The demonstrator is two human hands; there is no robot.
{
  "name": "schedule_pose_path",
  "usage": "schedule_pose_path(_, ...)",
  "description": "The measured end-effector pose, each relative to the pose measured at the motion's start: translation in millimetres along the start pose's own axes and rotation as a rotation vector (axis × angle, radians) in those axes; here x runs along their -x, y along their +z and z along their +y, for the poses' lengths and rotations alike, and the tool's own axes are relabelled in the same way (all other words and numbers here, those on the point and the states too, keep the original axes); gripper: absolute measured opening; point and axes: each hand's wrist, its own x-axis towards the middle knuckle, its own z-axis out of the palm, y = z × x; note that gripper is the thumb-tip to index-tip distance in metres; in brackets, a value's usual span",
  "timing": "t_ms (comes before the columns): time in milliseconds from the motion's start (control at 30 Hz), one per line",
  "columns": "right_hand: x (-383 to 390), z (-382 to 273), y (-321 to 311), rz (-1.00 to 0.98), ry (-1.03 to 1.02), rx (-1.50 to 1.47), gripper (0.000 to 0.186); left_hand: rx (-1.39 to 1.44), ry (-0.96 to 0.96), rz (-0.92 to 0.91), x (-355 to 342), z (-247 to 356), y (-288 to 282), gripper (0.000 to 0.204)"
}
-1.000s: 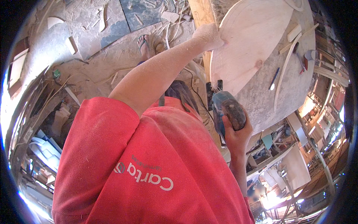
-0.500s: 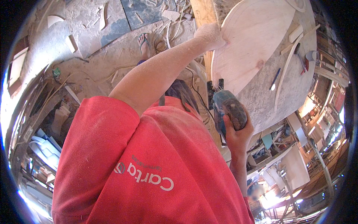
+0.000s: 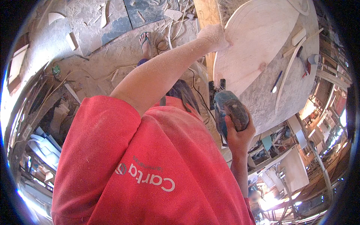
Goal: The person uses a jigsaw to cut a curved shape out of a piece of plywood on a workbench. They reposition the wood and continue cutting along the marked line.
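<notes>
My left hand is closed on the edge of a pale plywood panel with a rounded end and pencilled curve, beside a yellowish timber. Its fingertips are partly hidden. My right hand grips a dusty teal-and-black power tool, whose dark base meets the panel's lower left edge, with pale dust or shavings at its front. The panel lies on a mottled grey board, beside a pencil-like blue stick, a long thin curved strip and small offcuts.
A foot in a flip-flop stands on the dusty floor, among offcuts and cables. Darker tools lie at the board's right. Stacked wooden pieces fill the lower right; a white pile lies at the left.
The panel and my left hand have shifted very slightly to the right in the picture. My right hand and the tool have barely moved.
</notes>
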Motion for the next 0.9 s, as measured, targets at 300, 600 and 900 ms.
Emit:
schedule_pose_path(300,-2.0,-1.7,1.1,0.001,-0.008,-0.027,0.059,0.042,0.000,0.017,-1.6,-2.8,3.4,0.074)
schedule_pose_path(600,-1.9,-1.7,3.1,0.010,-0.026,-0.041,0.059,0.047,-0.020,-0.014,-4.1,-1.8,4.2,0.068)
schedule_pose_path(900,-3.7,-6.6,2.8,0.002,0.004,-0.008,0.058,0.050,0.001,-0.004,-3.6,-3.6,4.7,0.068)
